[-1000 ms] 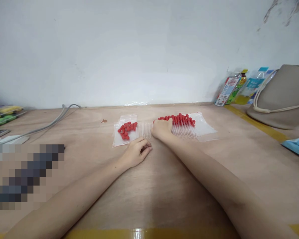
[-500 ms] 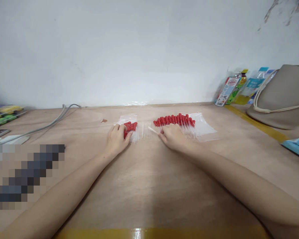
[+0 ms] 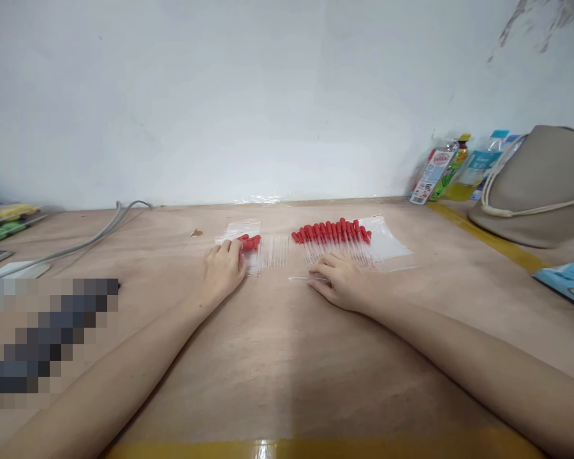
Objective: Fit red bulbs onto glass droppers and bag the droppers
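My left hand [image 3: 222, 264] is closed over the edge of a small pile of red rubber bulbs [image 3: 251, 243], which lie on a clear plastic bag [image 3: 243, 227]. Its fingertips are hidden, so I cannot tell what is inside them. Between the thumb and fingers of my right hand [image 3: 337, 279] is a thin clear glass tube [image 3: 297, 278], its free end pointing left. Several bare tubes [image 3: 275, 250] lie side by side between the hands. Beyond my right hand sits a row of droppers [image 3: 332, 231], clear tubes with red bulbs on, partly on another plastic bag [image 3: 387, 239].
Bottles [image 3: 476, 166] and a drink carton [image 3: 431, 177] stand by the wall at right, beside a grey-beige drawstring bag [image 3: 540, 185]. A blue packet [image 3: 567, 284] lies at the right edge. Grey cables [image 3: 100, 234] and colourful packets [image 3: 7, 223] are at left.
My right hand has moved back toward me, off the dropper row, and the tube in it now lies nearly level. My left hand has closed further at the red bulbs.
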The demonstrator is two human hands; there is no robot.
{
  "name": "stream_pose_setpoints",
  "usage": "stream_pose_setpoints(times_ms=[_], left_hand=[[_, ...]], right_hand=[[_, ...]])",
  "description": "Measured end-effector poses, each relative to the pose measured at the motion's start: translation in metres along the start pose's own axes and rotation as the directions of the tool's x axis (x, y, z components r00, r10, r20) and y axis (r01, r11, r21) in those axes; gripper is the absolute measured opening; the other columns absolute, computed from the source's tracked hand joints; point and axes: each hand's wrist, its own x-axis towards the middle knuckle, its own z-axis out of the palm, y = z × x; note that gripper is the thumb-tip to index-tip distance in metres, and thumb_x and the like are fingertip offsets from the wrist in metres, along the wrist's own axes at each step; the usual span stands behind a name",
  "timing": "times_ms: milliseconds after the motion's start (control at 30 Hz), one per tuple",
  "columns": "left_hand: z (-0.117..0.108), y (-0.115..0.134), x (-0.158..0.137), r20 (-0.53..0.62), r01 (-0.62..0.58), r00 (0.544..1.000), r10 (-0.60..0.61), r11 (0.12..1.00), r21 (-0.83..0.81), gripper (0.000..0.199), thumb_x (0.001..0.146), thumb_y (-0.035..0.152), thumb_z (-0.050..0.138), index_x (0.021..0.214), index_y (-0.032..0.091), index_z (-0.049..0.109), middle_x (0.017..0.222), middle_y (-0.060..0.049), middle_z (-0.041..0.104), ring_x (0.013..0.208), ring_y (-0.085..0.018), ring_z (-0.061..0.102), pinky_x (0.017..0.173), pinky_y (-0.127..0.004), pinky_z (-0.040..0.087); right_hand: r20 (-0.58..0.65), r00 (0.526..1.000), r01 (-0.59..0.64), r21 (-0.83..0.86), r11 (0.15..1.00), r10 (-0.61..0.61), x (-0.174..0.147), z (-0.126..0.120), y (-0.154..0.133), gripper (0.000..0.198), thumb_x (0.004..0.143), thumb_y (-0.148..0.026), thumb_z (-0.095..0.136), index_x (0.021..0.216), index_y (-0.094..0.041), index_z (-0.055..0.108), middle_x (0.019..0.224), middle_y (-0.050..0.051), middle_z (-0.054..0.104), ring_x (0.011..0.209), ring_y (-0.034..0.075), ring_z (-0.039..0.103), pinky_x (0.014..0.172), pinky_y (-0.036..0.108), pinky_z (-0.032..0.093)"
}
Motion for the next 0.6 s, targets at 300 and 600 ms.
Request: stream_pose_setpoints(times_ms=[300, 600], left_hand=[[-0.008, 0.016, -0.009, -0.193, -0.174, 0.971, 0.143, 0.972, -0.156, 0.018, 0.078, 0.017, 0.043, 0.093, 0.015, 0.054, 0.088, -0.008, 0.059, 0.08, -0.022, 0.056, 0.072, -0.032, 0.041], [-0.011, 0.036, -0.021, -0.022, -0.255, 0.959, 0.282, 0.827, -0.501, 0.025, 0.078, 0.018, 0.045, 0.097, 0.016, 0.062, 0.086, -0.008, 0.055, 0.083, -0.02, 0.051, 0.077, -0.035, 0.043]], right_hand=[[-0.088, 0.996, -0.013, 0.147, 0.989, 0.026, -0.001, 0.015, 0.003, 0.016, 0.083, -0.025, 0.051, 0.08, -0.019, 0.066, 0.078, 0.004, 0.056, 0.077, 0.015, 0.049, 0.07, 0.03, 0.037], [-0.121, 0.983, -0.118, 0.144, 0.983, 0.136, -0.003, 0.009, -0.001, 0.009, 0.082, -0.022, 0.05, 0.082, -0.017, 0.056, 0.085, 0.005, 0.059, 0.08, 0.016, 0.051, 0.073, 0.031, 0.035]])
